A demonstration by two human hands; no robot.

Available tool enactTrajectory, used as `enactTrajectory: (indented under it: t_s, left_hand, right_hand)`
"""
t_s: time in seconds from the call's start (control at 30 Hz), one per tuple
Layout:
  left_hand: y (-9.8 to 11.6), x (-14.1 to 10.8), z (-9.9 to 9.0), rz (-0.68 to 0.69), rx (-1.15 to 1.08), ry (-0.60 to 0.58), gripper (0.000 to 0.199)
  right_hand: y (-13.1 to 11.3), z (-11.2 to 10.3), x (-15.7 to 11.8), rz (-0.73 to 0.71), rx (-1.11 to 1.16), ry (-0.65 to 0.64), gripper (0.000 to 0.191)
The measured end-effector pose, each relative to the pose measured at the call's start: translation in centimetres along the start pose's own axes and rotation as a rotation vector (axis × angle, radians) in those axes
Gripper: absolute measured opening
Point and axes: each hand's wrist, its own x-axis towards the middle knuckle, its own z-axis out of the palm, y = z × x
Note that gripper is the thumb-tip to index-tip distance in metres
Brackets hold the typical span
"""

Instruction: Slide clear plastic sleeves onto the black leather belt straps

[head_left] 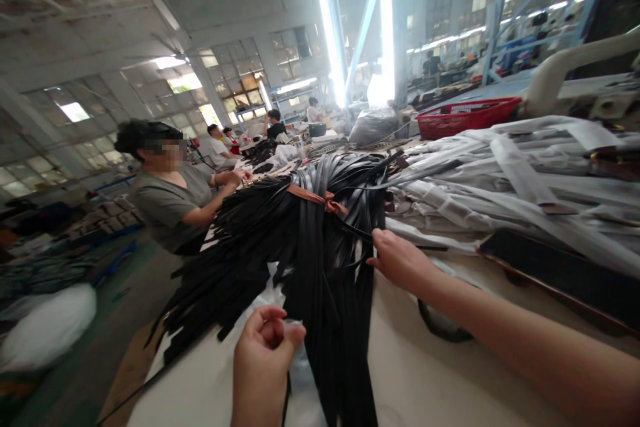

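Observation:
My left hand [265, 360] is closed, low in the middle of the head view, pinching a translucent white wrapping strip [306, 383]. The strip shows above and below the fingers. Right of the centre, the fingers of my right hand [395, 259] are closed on a thin black strap [361, 233] at the side of the pile; their tips are partly hidden. Between my hands lies a thick bundle of long black straps [320, 280], hanging toward me over the pale table [415, 360]. An orange-brown tie [315, 196] is knotted around the bundle.
White-wrapped straps [465, 173] are heaped at the right, behind a dark flat board [560, 273]. A black ring-shaped item [443, 323] lies under my right forearm. A red basket [465, 118] stands farther back. Across the table at left is a co-worker [167, 193].

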Motion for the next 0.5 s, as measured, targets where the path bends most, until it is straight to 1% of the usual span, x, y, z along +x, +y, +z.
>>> enactTrajectory:
  t_s: [0.07,0.17,0.2,0.27,0.3,0.33,0.37,0.43,0.47,0.5]
  left_hand:
    - [0.0,0.0,0.0,0.010,0.005,-0.010,0.038]
    - [0.1,0.0,0.1,0.027,0.025,-0.030,0.036]
    - [0.0,0.0,0.1,0.034,0.038,-0.035,0.036]
    - [0.1,0.0,0.3,0.056,0.081,-0.049,0.035]
    - [0.1,-0.1,0.4,0.069,0.108,-0.059,0.034]
    - [0.2,-0.2,0.5,0.081,0.134,-0.069,0.033]
    - [0.3,-0.4,0.6,0.088,0.160,-0.077,0.032]
    - [0.7,-0.9,1.0,0.087,0.209,-0.097,0.030]
    - [0.9,-1.2,1.1,0.081,0.230,-0.112,0.030]
    - [1.1,-1.6,1.3,0.075,0.251,-0.131,0.029]
  right_hand:
    - [0.6,-0.2,0.3,0.037,-0.006,0.009,0.026]
    - [1.2,-1.0,0.8,0.069,0.015,-0.008,0.009]
    - [1.2,-1.3,0.8,0.062,0.039,-0.021,0.009]
    - [0.6,-1.7,0.5,0.013,0.093,-0.061,0.018]
    - [0.0,-1.8,0.0,-0.026,0.154,-0.106,0.024]
    - [-0.8,-1.8,-0.6,-0.073,0.284,-0.183,0.029]
    - [-1.7,-1.7,-1.3,-0.122,0.485,-0.294,0.034]
    - [-3.7,-1.4,-3.1,-0.200,1.041,-0.562,0.041]
    - [-4.6,-1.2,-3.9,-0.217,1.284,-0.652,0.044]
    - [-5.3,-1.1,-4.6,-0.218,1.481,-0.683,0.046]
